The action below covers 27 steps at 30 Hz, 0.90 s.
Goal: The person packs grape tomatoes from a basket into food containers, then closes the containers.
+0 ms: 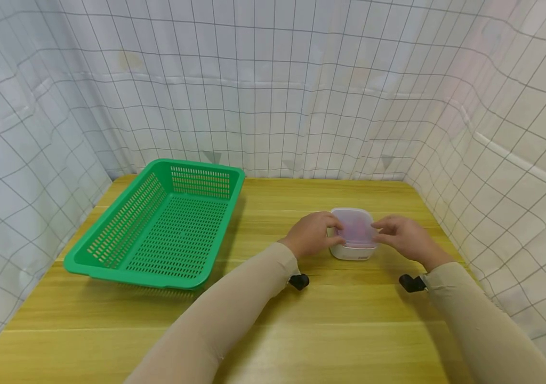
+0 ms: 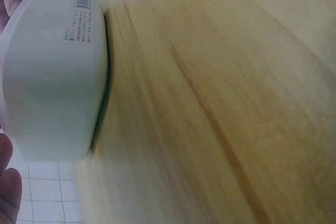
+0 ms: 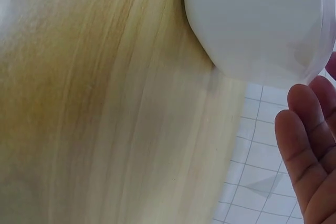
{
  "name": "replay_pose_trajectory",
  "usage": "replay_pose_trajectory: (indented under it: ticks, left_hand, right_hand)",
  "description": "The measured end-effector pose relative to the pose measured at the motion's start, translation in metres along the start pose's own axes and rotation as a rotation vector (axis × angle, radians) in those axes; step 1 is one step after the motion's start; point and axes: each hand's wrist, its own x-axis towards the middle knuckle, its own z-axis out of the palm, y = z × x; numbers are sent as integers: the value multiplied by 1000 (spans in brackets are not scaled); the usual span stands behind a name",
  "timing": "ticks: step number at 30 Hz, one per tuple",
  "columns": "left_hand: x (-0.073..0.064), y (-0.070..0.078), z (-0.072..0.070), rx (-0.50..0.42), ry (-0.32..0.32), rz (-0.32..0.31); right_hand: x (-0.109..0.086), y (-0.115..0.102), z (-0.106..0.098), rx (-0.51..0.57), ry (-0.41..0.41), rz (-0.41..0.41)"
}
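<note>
A small white food container (image 1: 352,253) with a translucent pinkish lid (image 1: 355,226) stands on the wooden table, right of centre. My left hand (image 1: 313,232) holds the lid's left edge, thumb toward the front and fingers farther back. On the opposite side my right hand (image 1: 406,239) grips the lid's right edge with its fingertips. Printed text and a barcode mark the white container (image 2: 55,82) in the left wrist view. Right-hand fingers (image 3: 304,140) show beside the lid's rim in the right wrist view. What lies inside is unclear through the lid.
A large green plastic basket (image 1: 145,276) with slotted walls sits on the left of the wooden table (image 1: 282,341). White grid-patterned curtains (image 1: 273,106) enclose the table at the back and both sides.
</note>
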Motion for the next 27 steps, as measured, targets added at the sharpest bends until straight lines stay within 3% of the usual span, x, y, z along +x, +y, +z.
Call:
replay_pose_trajectory:
  ticks: [9, 20, 27]
  left_hand:
    - [1, -4, 8, -21, -20, -117]
    - [0, -1, 6, 1, -22, -101]
    - [-2, 0, 6, -34, -20, -123]
  right_hand:
    - [2, 3, 1, 16, -53, 23]
    - [1, 5, 0, 5, -53, 6]
    - [0, 7, 0, 28, -72, 1]
